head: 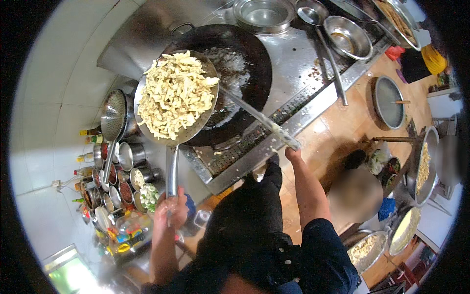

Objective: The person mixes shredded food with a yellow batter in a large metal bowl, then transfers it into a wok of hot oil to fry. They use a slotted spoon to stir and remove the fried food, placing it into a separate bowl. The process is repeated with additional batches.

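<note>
My left hand grips the metal handle of a perforated skimmer. A heap of pale yellow, battered strips fills the skimmer, which hangs over the left part of a large dark wok. Bubbly, foaming oil shows in the wok beside it. My right hand holds the end of a long-handled metal utensil. Pale batter smears its grip. Its head is hidden behind the skimmer, so I cannot tell its kind.
Steel basins and a ladle lie along the stove's back and right. Seasoning pots, bottles and a perforated strainer crowd the left. On the right, a round pan and wide bowls of food stand near other people.
</note>
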A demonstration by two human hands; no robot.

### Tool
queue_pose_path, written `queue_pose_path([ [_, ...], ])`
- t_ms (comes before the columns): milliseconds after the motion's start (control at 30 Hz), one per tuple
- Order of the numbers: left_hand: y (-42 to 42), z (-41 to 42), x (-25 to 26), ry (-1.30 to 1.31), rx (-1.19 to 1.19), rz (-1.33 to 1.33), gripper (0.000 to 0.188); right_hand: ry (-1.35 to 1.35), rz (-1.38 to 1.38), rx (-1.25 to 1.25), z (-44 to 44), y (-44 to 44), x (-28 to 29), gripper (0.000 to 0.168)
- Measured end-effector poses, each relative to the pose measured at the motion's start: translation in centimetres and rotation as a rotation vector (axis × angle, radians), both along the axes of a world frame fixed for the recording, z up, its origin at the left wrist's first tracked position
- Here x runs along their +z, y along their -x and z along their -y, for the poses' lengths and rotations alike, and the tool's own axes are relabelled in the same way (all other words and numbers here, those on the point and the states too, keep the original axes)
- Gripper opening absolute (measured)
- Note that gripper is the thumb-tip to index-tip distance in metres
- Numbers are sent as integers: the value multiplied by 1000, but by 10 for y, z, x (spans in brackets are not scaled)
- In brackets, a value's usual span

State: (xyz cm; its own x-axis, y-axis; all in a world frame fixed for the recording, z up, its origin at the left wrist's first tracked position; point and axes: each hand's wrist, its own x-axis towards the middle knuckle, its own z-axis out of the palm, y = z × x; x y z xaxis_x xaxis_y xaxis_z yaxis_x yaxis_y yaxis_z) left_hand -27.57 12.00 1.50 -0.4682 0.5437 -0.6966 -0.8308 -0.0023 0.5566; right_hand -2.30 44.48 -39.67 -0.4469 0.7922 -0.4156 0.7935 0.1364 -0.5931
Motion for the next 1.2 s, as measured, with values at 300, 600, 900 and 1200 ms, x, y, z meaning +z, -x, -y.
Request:
queue_pose_path([
  [300, 2, 12, -21, -160, -90, 10, 39, 150, 121, -36, 5, -23, -27, 51],
  [600, 26, 14, -31, -465, -209, 58, 28, 218, -213, -565, 35, -172, 48, 32],
  [900, 54, 9, -46, -351, -306, 215, 16, -108, -75, -618, 122, -294, 129, 30],
  [1200, 78, -15, -45, -184, -247, -185, 29, -200, -167, -810, 136, -239, 256, 34],
])
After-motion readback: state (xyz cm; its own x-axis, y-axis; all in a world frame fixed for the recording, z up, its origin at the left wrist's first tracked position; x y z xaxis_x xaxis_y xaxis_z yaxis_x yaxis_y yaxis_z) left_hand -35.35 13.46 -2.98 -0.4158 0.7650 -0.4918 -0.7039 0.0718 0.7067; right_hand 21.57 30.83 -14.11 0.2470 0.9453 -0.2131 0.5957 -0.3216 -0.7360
